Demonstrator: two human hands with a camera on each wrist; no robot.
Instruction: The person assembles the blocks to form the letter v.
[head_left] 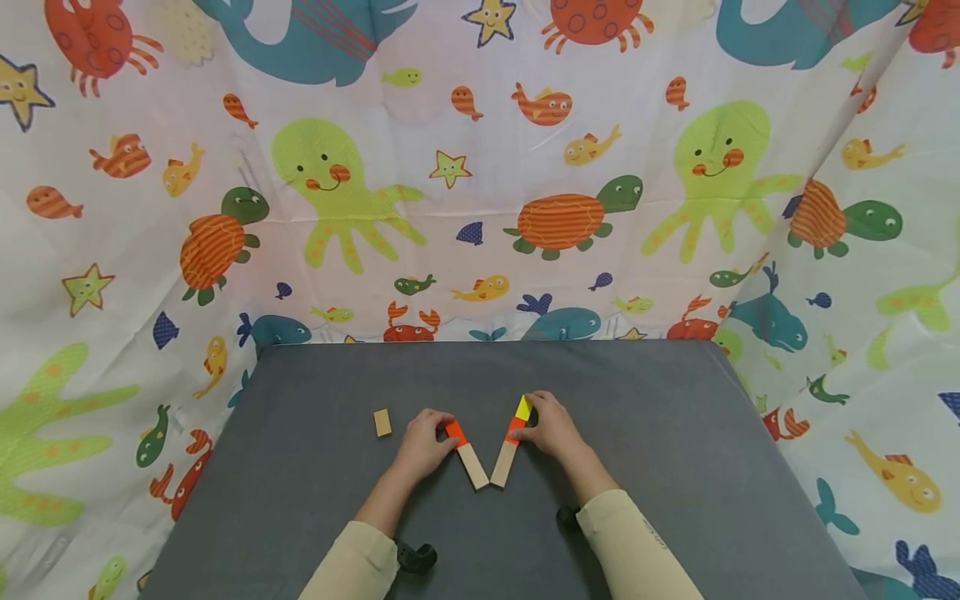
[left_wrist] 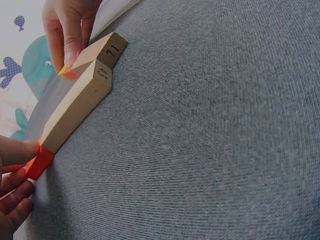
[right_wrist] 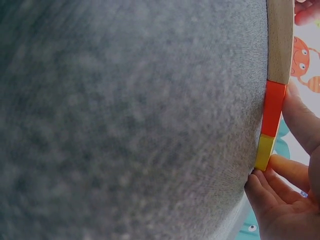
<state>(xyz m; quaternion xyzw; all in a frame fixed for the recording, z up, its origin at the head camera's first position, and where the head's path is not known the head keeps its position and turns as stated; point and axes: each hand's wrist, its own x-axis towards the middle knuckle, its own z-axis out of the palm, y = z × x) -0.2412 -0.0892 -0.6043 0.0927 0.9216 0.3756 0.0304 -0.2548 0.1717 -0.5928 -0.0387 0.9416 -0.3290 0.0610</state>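
Observation:
Two wooden planks form a V on the grey table, the left plank (head_left: 473, 467) and the right plank (head_left: 504, 463), their near ends meeting. At the left plank's far end, my left hand (head_left: 423, 444) pinches an orange block (left_wrist: 40, 164) between thumb and fingers. Another orange block (right_wrist: 273, 107) continues the right plank, followed by a yellow triangular block (head_left: 523, 407). My right hand (head_left: 553, 425) holds this end, its fingertips at the yellow block and its thumb beside the orange one. Printed numbers mark the planks' near ends in the left wrist view.
A small plain wooden block (head_left: 382, 422) lies on the table to the left of my left hand. The grey-covered table (head_left: 637, 383) ends at a curtain (head_left: 450, 250) printed with sea animals. Dark bands sit at both wrists.

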